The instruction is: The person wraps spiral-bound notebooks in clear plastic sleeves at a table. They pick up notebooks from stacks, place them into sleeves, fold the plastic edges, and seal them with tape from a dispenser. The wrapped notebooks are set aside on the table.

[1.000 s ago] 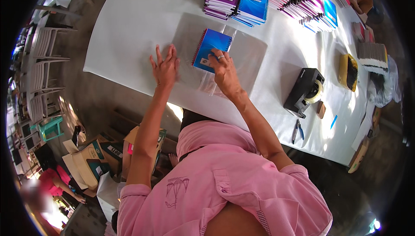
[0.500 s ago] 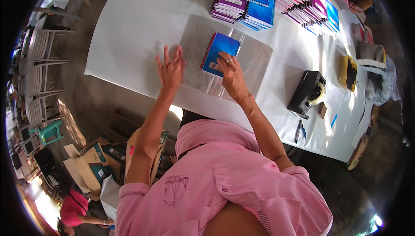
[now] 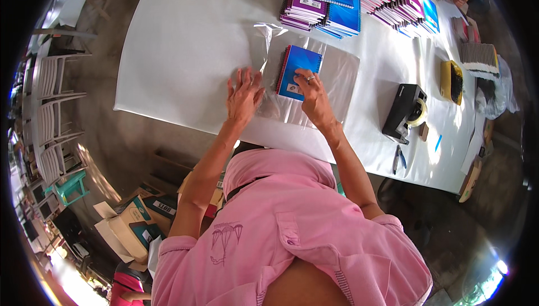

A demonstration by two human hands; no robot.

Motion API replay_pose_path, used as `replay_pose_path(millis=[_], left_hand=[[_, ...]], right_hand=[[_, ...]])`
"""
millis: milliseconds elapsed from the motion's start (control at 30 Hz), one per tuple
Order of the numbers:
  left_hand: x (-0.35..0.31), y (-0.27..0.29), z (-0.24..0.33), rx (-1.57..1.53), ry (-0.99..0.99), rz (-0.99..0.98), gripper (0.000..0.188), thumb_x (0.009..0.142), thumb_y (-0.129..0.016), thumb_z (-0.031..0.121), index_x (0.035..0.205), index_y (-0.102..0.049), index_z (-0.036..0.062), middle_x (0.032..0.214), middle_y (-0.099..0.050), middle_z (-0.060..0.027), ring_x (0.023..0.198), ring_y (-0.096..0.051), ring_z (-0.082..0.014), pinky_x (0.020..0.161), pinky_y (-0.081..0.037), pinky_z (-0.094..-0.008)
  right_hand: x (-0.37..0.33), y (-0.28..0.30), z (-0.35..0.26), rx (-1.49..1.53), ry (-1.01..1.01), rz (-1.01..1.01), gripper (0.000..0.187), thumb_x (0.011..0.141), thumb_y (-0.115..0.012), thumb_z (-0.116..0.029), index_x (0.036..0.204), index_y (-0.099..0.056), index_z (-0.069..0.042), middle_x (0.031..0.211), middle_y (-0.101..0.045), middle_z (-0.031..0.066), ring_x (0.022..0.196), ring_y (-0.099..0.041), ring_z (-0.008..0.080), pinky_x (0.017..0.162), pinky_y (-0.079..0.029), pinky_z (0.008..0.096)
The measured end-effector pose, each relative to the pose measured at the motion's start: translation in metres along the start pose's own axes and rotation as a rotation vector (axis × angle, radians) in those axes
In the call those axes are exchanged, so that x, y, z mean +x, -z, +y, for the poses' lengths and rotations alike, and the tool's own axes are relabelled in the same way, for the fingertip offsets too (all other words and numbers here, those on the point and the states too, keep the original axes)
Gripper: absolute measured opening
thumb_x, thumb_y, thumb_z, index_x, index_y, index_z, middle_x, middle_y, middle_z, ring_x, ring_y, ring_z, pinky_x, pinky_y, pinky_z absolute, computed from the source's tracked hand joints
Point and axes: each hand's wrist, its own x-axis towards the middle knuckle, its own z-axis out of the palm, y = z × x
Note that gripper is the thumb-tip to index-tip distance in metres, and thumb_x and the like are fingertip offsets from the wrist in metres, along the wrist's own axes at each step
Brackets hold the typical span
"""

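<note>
White table (image 3: 179, 53); right fingers (image 3: 307, 76) curled on notebook (image 3: 296, 60), grip unclear; left fingers (image 3: 247, 77) spread, empty, beside plastic (image 3: 341, 84).

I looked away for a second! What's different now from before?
The left hand moved right, a little closer to the blue notebook. The left side of the clear plastic sheet shifted that way too and now looks creased and shiny; whether that hand grips it, I can't tell. The right hand stayed on the notebook.

Left hand (image 3: 245, 95): splayed, palm down, toward 12 o'clock. Right hand (image 3: 315, 95): bent-fingered, toward 11 o'clock. Left forearm (image 3: 212, 157): bare, slanting to 1 o'clock. Right forearm (image 3: 349, 163): bare, slanting to 11 o'clock.
</note>
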Motion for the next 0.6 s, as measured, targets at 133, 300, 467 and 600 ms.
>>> replay_pose_path(millis=[133, 300, 467, 600], left_hand=[[0.004, 0.018, 0.004, -0.62, -0.049, -0.023, 0.066, 0.085, -0.068, 0.01, 0.145, -0.039, 0.0118, 0.151, -0.031, -0.0145, 0.13, -0.043, -0.0324, 0.103, -0.04, -0.0486], [0.011, 0.058, -0.007, -1.585, 0.776, -0.013, 0.074, 0.086, -0.071, 0.013, 0.147, -0.031, 0.0048, 0.152, -0.025, -0.0158, 0.126, -0.046, -0.0251, 0.097, -0.048, -0.0422], [0.017, 0.066, -0.04, -1.531, 0.729, -0.661, 0.068, 0.091, -0.065, 0.031, 0.143, -0.036, -0.0012, 0.135, -0.048, -0.0159, 0.103, -0.061, -0.0273, 0.087, -0.055, -0.0397], [0.024, 0.05, -0.057, -0.764, 0.248, -0.779, 0.062, 0.088, -0.066, 0.034, 0.134, -0.047, -0.0026, 0.116, -0.063, -0.0157, 0.083, -0.067, -0.0267, 0.076, -0.057, -0.037]], right_hand=[[0.0, -0.001, -0.003, 0.002, -0.038, 0.01, 0.036, 0.069, -0.054, 0.022, 0.101, -0.06, 0.006, 0.117, -0.055, 0.0147, 0.103, -0.055, 0.0359, 0.087, -0.05, 0.0419], [0.007, 0.0, -0.006, 0.029, -0.146, 0.004, 0.037, 0.067, -0.056, 0.023, 0.099, -0.058, 0.005, 0.113, -0.055, 0.0142, 0.103, -0.055, 0.0353, 0.083, -0.051, 0.0413], [0.012, -0.004, 0.0, 0.104, -0.228, 0.006, 0.035, 0.069, -0.062, 0.02, 0.099, -0.057, 0.003, 0.109, -0.055, 0.0132, 0.101, -0.056, 0.0342, 0.077, -0.051, 0.0409], [0.017, -0.009, -0.001, 0.207, -0.236, 0.029, 0.028, 0.076, -0.07, 0.005, 0.101, -0.06, 0.002, 0.098, -0.059, 0.0129, 0.092, -0.06, 0.0304, 0.075, -0.052, 0.0388]])
